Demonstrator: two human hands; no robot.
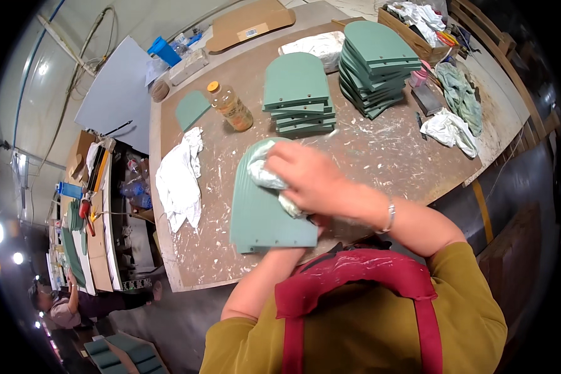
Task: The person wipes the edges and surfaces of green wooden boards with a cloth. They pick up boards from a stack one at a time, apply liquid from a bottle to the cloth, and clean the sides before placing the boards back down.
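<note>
A green panel with a rounded top and small holes along its straight edge (262, 218) is in front of me, tilted over the worktable. My left hand (321, 220) supports it from beneath at the near right edge; most of that hand is hidden by the panel. On the panel's face, my right hand (308, 174) is closed round a crumpled whitish cloth (265, 168), slightly blurred by motion. Beyond it stand a short stack of similar green panels (296, 81) and a taller, uneven stack (380, 47) to its right.
The paint-flecked worktable (380, 162) holds a yellow-capped bottle (230, 107), a white rag (181, 181), a single green panel (192, 109) and more rags (452, 132) at right. A box of cloths (411, 31) sits far right. Another person (59, 305) works at the left bench.
</note>
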